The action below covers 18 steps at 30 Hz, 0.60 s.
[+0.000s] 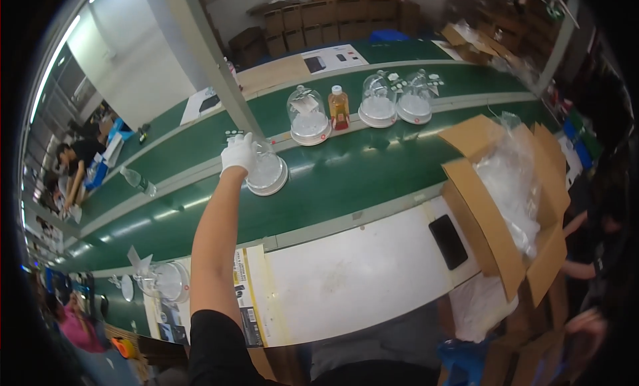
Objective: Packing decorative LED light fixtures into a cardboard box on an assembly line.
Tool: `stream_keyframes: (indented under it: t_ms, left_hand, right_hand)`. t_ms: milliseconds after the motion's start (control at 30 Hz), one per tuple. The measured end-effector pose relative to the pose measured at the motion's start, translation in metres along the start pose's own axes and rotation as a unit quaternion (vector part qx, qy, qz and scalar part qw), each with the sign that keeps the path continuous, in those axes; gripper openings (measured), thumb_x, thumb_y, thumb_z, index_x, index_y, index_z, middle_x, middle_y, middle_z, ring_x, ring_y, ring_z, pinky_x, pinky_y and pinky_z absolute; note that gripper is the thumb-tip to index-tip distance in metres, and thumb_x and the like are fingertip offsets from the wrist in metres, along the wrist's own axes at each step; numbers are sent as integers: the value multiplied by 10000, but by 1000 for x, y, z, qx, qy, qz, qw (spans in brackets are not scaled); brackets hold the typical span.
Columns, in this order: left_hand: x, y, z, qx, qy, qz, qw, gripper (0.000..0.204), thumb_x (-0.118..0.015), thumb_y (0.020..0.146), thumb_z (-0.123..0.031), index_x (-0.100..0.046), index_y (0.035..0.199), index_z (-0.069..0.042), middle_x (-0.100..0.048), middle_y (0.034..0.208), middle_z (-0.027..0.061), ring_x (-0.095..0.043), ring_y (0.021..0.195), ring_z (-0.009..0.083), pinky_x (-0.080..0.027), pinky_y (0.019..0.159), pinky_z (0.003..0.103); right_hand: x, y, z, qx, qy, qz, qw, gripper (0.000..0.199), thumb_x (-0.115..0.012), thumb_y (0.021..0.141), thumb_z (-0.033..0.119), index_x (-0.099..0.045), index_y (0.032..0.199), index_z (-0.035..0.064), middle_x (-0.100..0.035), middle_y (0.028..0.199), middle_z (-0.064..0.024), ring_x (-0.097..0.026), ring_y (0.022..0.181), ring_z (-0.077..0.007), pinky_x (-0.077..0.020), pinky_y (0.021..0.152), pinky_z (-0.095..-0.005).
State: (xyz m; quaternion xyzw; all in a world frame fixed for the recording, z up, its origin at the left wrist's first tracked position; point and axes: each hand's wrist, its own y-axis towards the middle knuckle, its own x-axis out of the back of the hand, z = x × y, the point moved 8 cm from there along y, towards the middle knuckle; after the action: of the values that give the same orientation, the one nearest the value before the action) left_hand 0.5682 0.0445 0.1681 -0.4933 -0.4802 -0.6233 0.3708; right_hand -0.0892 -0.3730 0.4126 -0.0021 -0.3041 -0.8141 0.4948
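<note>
My left hand (238, 154), in a white glove, reaches far out over the green conveyor belt. Its fingers are closed round the top of a clear dome (269, 171) on a round white base, which stands on the belt. A small card with green dots (233, 132) shows just beyond the fingers. To the right, on the ledge behind the belt, stands another clear dome (309, 119) with a white paper inside. Close by my left forearm, at the lower left, a further clear dome (172, 282) lies on its side. My right hand is out of view.
An amber bottle (339, 109) and two more domes (378, 106) line the ledge. Before me is a white worktop (346, 279) with a black phone (448, 242). An open cardboard box (482, 219) holds clear plastic bags. A clear bottle (138, 182) lies left; co-workers stand at both sides.
</note>
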Motion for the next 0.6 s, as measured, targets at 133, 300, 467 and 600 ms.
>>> stream_keyframes:
  t_ms: [133,300,467,600]
  left_hand:
    - [-5,20,-3,-32,-59,-21,998,219,-534,963,-255,-581,1043,-56,-597,1108,188,-643,987,407,-548,792,497]
    - [10,-8,-28,-98,-59,-19,993,193,-543,936,-99,-500,1104,-12,-555,1117,259,-655,908,441,-554,755,518]
    - [73,-62,-59,-177,-71,-56,980,176,-547,929,-94,-511,1089,-30,-550,1086,235,-646,874,440,-547,712,519]
    - [123,-145,-92,-200,-95,-22,975,146,-574,892,-89,-540,1032,-64,-551,1028,200,-631,840,429,-533,684,518]
  right_hand:
    - [-67,-95,-118,-415,-31,93,905,381,-589,1015,262,-612,1247,-39,-683,1163,-145,-652,1060,-257,-503,937,-357]
    - [-135,-151,-170,-456,-72,184,867,264,-612,980,152,-655,1163,-33,-700,1108,-154,-678,1005,-257,-520,882,-343]
    - [-143,-153,-194,-226,-236,277,903,283,-699,880,242,-673,1036,7,-696,933,-173,-682,898,-351,-545,785,-408]
    - [-141,-151,-225,-211,-185,224,933,232,-728,855,172,-697,1025,18,-700,1009,-161,-658,952,-361,-529,832,-403]
